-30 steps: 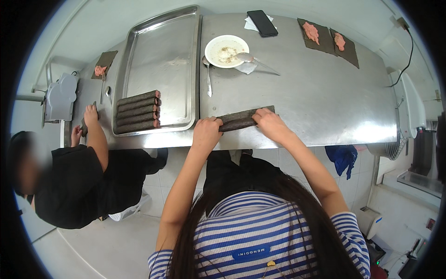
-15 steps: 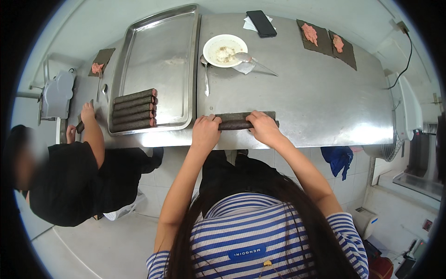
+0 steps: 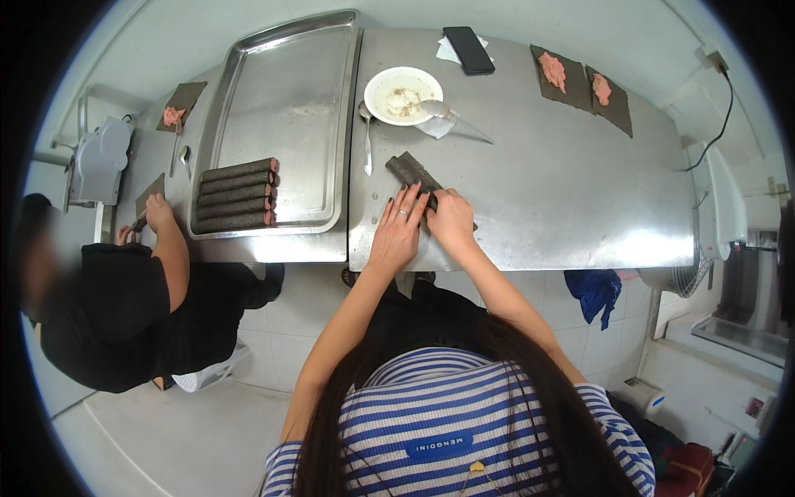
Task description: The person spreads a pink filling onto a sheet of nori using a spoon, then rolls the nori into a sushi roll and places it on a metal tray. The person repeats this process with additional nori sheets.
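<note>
A dark seaweed roll [image 3: 402,171] lies at a slant on the steel table [image 3: 563,190]. My left hand [image 3: 396,229] rests on its lower part and the metal beside it, fingers stretched out and slightly spread. Just to its right, my right hand [image 3: 449,220] has its fingers curled onto the same roll. Left of my hands, several rolls with pink ends [image 3: 233,192] lie in a large steel tray [image 3: 281,99]. Above my hands stand a white bowl [image 3: 389,91] of pale contents with a spoon in it and another spoon [image 3: 367,145] beside it.
A black phone [image 3: 469,50] sits on paper at the back. Two seaweed sheets with pink paste [image 3: 563,83] lie at back right. At far left a co-worker [image 3: 116,306] handles seaweed near another pasted sheet [image 3: 181,103]. A blue cloth [image 3: 592,294] hangs below the table.
The roll has swung from level to a slant, its far end toward the bowl. My hands have come together at its near part, and my left fingers have straightened out.
</note>
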### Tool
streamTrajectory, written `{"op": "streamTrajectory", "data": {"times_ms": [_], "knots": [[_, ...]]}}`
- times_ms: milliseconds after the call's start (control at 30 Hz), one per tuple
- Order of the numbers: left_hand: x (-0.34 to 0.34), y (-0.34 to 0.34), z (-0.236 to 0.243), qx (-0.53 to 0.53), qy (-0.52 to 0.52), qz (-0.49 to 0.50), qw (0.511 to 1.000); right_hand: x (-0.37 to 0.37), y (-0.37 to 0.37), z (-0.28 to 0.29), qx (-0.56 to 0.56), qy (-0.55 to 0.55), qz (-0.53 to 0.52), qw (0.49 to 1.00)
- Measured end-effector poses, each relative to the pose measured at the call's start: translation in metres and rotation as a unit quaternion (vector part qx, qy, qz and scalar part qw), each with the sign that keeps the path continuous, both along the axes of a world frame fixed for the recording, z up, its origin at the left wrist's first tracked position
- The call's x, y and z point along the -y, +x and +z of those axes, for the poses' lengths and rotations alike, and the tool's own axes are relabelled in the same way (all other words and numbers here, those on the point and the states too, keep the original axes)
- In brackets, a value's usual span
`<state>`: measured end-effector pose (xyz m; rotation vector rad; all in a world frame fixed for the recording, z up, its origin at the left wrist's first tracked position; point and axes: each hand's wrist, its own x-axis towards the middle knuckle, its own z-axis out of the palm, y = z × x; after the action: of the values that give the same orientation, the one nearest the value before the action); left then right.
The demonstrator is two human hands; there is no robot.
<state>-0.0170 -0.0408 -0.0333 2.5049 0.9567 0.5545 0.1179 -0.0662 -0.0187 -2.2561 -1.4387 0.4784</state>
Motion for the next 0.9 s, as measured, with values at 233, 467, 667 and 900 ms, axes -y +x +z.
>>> {"op": "streamTrajectory", "data": {"times_ms": [233,467,667,900], "knots": [[-0.006,0.0,-0.003,-0.026,0.038,-0.005,0.999,0.0,0.006,0.006,-0.037,-0.004,0.014,0.999],[-0.021,0.0,0.003,-0.03,0.079,-0.016,0.996,-0.002,0.017,0.007,-0.034,-0.028,0.073,0.996],[-0.06,-0.002,0.018,-0.064,0.096,-0.119,0.986,-0.004,0.039,0.018,-0.039,-0.05,0.19,0.98],[-0.066,0.004,0.025,-0.103,0.058,-0.122,0.985,0.008,0.01,-0.005,0.135,0.152,0.207,0.957]]}}
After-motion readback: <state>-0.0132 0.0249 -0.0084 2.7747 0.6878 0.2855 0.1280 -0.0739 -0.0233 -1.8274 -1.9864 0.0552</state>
